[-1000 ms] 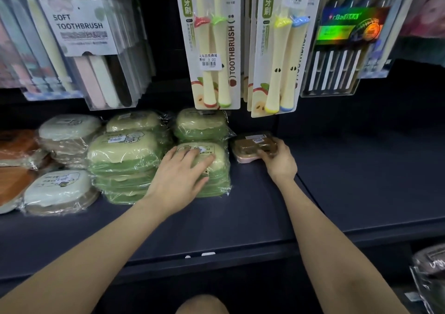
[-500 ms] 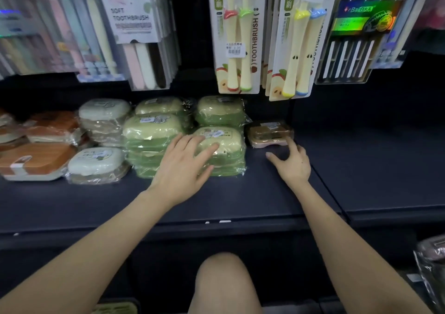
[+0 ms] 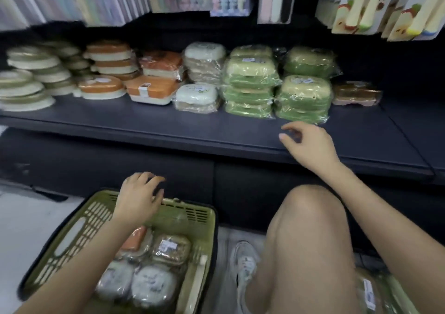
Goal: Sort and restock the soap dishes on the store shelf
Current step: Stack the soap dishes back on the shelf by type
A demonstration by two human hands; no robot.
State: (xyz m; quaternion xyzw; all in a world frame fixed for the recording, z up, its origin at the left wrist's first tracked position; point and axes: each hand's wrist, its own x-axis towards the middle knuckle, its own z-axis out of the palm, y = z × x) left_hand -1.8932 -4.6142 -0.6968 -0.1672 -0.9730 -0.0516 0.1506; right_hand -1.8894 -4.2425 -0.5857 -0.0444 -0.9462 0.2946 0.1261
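The shelf (image 3: 168, 126) carries the sorted soap dishes in rows by colour. On the floor below it, the basket (image 3: 190, 211) holds more wrapped dishes (image 3: 154, 287). The green stacks (image 3: 250, 73) stand squared. The brown dish (image 3: 356, 92) sits just beside them, now let go. A second ago both hands were on that stock. Now the right hand (image 3: 310, 145) hovers over the shelf front, loosely curled and empty. The left hand (image 3: 139, 198) has dropped to the basket's far rim, also empty. That placement looks done, and the next dish is probably about to be picked.
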